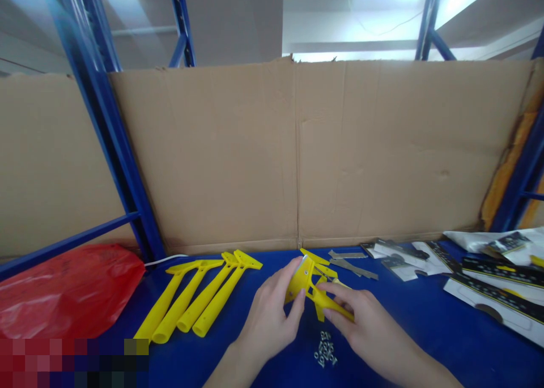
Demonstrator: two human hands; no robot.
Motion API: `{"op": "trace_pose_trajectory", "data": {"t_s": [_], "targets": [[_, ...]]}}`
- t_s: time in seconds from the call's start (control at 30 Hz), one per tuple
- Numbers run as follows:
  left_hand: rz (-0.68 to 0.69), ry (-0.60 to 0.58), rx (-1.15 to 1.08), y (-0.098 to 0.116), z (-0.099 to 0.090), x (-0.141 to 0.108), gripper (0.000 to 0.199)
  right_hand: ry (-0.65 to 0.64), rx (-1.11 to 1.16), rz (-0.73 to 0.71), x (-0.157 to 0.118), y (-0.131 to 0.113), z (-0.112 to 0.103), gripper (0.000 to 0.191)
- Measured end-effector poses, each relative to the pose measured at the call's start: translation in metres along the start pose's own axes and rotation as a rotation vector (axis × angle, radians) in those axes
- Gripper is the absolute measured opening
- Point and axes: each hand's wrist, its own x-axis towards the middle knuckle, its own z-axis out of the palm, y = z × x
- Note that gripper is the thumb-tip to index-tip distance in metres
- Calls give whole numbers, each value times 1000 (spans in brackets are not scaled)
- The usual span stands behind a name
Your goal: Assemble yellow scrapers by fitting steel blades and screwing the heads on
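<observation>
Both hands hold a yellow plastic scraper (302, 279) above the blue tabletop. My left hand (272, 306) pinches its wide head between thumb and fingers; a small round screw or hole shows on the head's face. Around its handle my right hand (361, 320) is closed. More yellow plastic parts (325, 272) lie just behind the scraper, partly hidden by it. Something pale and thin (340, 283) shows by my right fingers; I cannot make out what it is. Below the hands lies a small pile of metal screws and nuts (326, 348).
Several yellow scraper handles (212, 297) lie side by side at the left, near a red plastic bag (72, 291). Flat grey metal blades (355, 263) rest behind my right hand. Black-and-white printed cards (497, 303) cover the right side. A cardboard wall (221, 156) and blue posts (123, 150) stand behind.
</observation>
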Motion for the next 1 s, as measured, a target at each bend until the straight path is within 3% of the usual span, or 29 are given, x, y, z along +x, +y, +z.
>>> {"op": "trace_pose_trajectory", "data": {"t_s": [0.1, 0.3, 0.63, 0.87, 1.0], "targets": [[82, -52, 89, 0, -4, -1, 68, 2, 57, 9, 2, 1, 1, 37], [172, -54, 318, -8, 0, 4, 42, -20, 153, 42, 2, 8, 7, 38], [237, -37, 472, -8, 2, 4, 45, -84, 326, 98, 3, 14, 11, 43], [225, -69, 498, -5, 0, 6, 56, -199, 737, 252, -1, -3, -3, 58], [167, -99, 452, -3, 2, 7, 55, -233, 934, 332, 5, -1, -10, 61]]}}
